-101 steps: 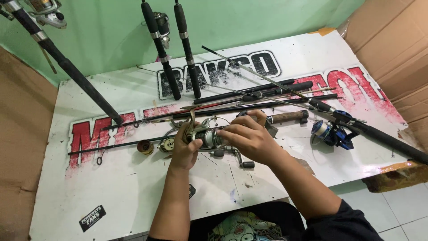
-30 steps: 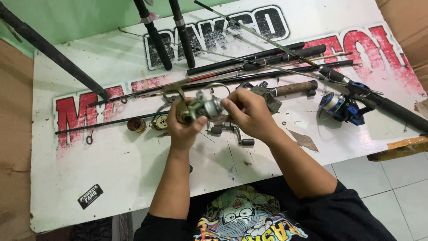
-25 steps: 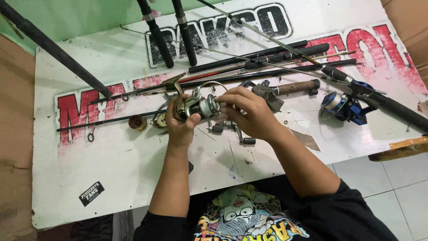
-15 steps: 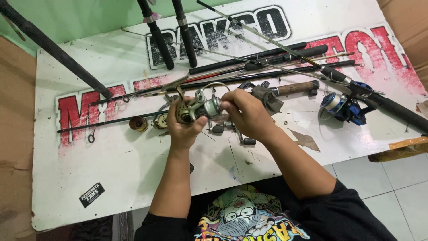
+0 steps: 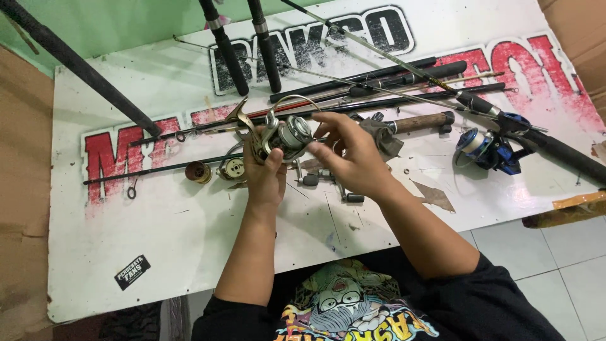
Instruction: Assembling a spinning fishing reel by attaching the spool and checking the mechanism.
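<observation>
Though gripped, silver-gold spinning reel [image 5: 284, 134].

Tackle repair wkshp: rods [image 5: 404, 79], reels [image 5: 489, 148].

White lettered table [image 5: 189, 252], fishing rods [image 5: 391, 79], blue reel [image 5: 489, 150], spool [image 5: 197, 172]

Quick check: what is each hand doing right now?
Left hand: closed around the silver and gold spinning reel, holding it above the table.
Right hand: fingers on the reel's spool end; grip cannot be told.
</observation>
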